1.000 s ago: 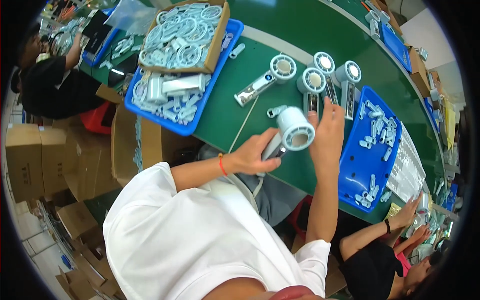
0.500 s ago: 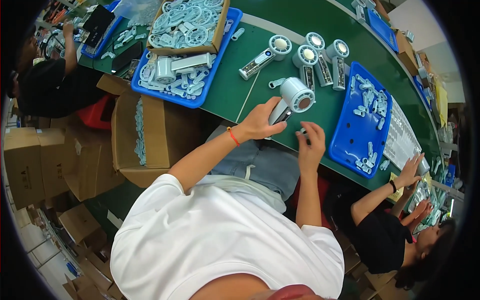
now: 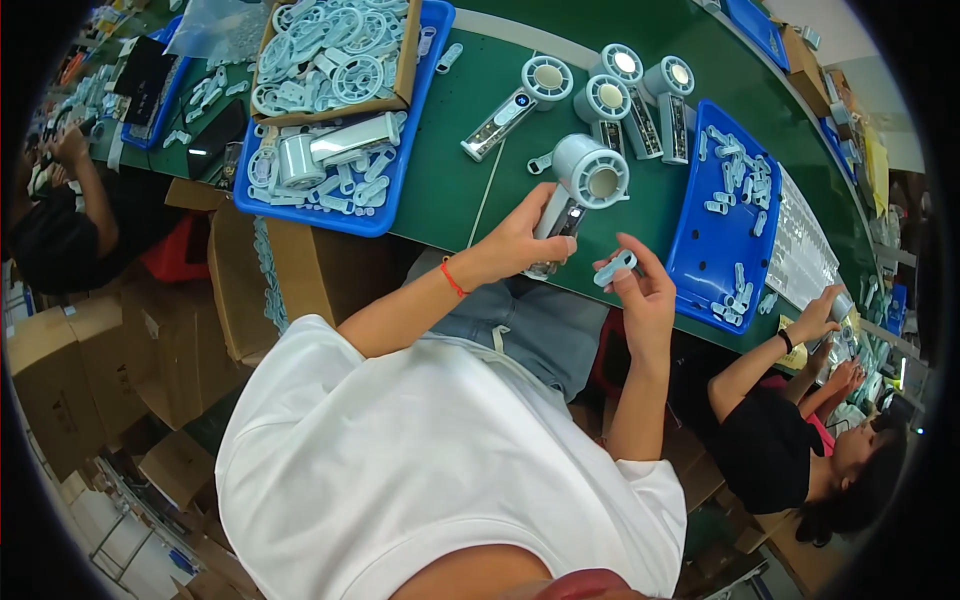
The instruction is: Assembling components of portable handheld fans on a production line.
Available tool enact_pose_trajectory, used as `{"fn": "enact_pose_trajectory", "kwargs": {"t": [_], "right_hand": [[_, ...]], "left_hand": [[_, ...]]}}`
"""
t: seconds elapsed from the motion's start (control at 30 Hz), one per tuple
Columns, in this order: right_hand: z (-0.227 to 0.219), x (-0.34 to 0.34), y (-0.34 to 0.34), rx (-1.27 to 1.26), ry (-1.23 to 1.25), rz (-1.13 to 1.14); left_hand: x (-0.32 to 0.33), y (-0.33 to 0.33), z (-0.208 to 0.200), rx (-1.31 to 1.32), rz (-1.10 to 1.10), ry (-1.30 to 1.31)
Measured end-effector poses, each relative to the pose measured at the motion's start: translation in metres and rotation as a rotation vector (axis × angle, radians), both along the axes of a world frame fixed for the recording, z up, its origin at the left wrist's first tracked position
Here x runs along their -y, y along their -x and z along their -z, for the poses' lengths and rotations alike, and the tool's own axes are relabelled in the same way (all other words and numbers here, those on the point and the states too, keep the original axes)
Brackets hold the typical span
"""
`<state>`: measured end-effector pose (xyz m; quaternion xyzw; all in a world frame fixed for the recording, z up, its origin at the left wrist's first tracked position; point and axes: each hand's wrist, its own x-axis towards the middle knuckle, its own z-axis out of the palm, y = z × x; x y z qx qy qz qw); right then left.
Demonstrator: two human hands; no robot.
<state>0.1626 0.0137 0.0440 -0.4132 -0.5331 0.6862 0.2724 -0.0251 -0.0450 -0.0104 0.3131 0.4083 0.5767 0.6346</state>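
Left: cardboard boxes (image 3: pixel 60 375) near red seat (image 3: pixel 180 248). Right: black-shirted co-worker (image 3: pixel 755 450); pale sheet (image 3: pixel 803 240) flat on green counter (image 3: pixel 440 190).

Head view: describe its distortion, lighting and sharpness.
In the head view, darkness rings the fisheye circle; the green table bends into an arc toward the rim; the white shirt is brightly lit, with soft shading in its folds; the round-headed device in the left hand looks fairly sharp.

fan handle (image 3: pixel 568 219) partly hidden by left hand (image 3: pixel 519 240)
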Motion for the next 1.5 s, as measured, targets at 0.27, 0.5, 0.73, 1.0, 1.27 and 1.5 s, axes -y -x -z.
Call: {"fn": "enact_pose_trajectory", "kwargs": {"t": [0.27,0.5,0.73,1.0,1.27,1.5], "right_hand": [[-0.003,-0.018,0.025,-0.036,-0.014,0.079],[-0.001,-0.008,0.034,0.130,-0.115,0.143],[-0.004,-0.006,0.031,0.132,-0.127,0.176],[-0.001,-0.006,0.029,0.164,-0.129,0.170],[-0.005,-0.003,0.029,0.138,-0.104,0.192],[-0.009,-0.005,0.028,0.198,-0.159,0.165]], "left_hand": [[-0.007,-0.015,-0.013,0.047,-0.045,-0.015],[-0.010,-0.012,-0.017,-0.039,-0.002,0.008],[-0.014,-0.014,-0.026,-0.400,-0.048,-0.085],[-0.012,-0.019,-0.023,-0.534,-0.047,-0.119],[-0.009,-0.024,-0.035,-0.750,-0.108,-0.094],[-0.008,-0.028,-0.036,-0.770,-0.146,-0.087]]}}
